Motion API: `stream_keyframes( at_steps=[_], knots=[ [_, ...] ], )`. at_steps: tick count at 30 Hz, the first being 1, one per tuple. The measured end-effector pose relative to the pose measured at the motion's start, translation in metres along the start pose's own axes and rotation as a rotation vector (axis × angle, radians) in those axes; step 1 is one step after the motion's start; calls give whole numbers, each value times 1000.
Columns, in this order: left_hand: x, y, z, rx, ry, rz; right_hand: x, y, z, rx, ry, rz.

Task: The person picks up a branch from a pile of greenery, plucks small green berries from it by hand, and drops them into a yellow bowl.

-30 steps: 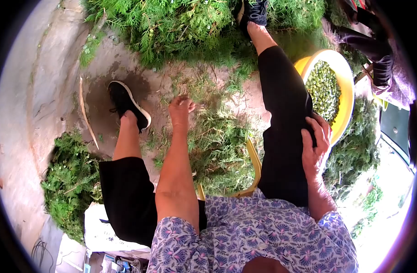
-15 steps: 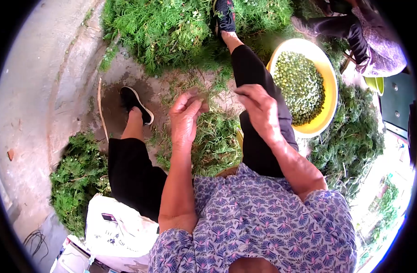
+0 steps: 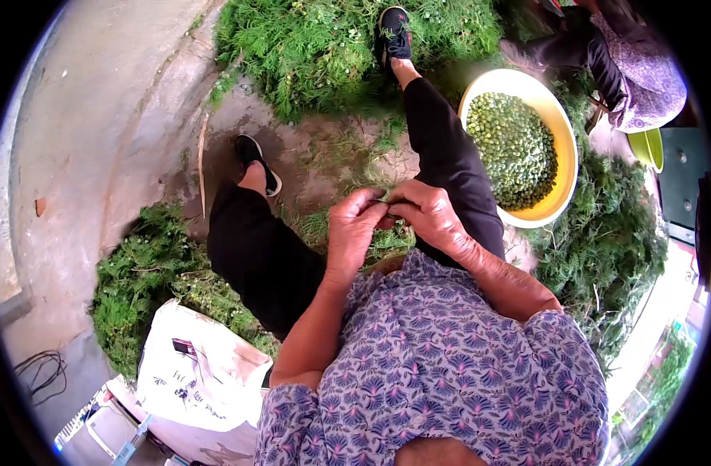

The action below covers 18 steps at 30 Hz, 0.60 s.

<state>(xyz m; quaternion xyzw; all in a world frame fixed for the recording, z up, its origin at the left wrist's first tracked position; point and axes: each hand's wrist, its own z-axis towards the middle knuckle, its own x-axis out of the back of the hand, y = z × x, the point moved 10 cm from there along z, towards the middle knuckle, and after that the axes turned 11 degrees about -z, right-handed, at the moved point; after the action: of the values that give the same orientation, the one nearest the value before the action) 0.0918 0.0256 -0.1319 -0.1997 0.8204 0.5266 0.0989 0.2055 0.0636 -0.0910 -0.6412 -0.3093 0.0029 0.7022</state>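
concrete ground [image 3: 99, 116], hands [image 3: 414, 211] together, pinching sprig [image 3: 384, 200]

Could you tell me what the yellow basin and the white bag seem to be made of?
Yellow basin: likely plastic, smooth and slightly glossy, with uniform bright colour and a thin moulded rim. White bag: probably fabric or woven plastic, matte; it creases softly and carries printed marks; the weave is too small to see.

two hands [image 3: 354, 233] [image 3: 429, 213]; two black shoes [image 3: 254, 159] [image 3: 394, 31]; one yellow basin [image 3: 570, 155]; one white bag [image 3: 208, 380]; one other person [image 3: 643, 70].
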Motion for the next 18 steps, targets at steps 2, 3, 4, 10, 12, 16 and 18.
stream_keyframes(
  at_steps=[2, 3, 4, 10, 12, 16, 18],
  knots=[
    [-6, 1, -7, -38, 1, 67, 5, 6, -14, -141, 12, 76],
    [-10, 3, -9, -49, 0, 75, 7, 18, -20, -289, 20, 148],
    [-12, 3, -11, -44, -1, 86, 14, 18, -22, -258, 75, 181],
    [-50, 5, -18, -75, -228, 253, 49, 51, -40, -375, 237, 228],
    [-58, -8, -23, -36, -256, 287, 55, 60, -46, -388, 247, 224],
    [-59, -27, -31, -84, -320, 461, 64, 68, -51, -405, 297, 249],
    [-61, -27, -34, -104, -335, 555, 69, 66, -49, -391, 337, 290]
  ],
)
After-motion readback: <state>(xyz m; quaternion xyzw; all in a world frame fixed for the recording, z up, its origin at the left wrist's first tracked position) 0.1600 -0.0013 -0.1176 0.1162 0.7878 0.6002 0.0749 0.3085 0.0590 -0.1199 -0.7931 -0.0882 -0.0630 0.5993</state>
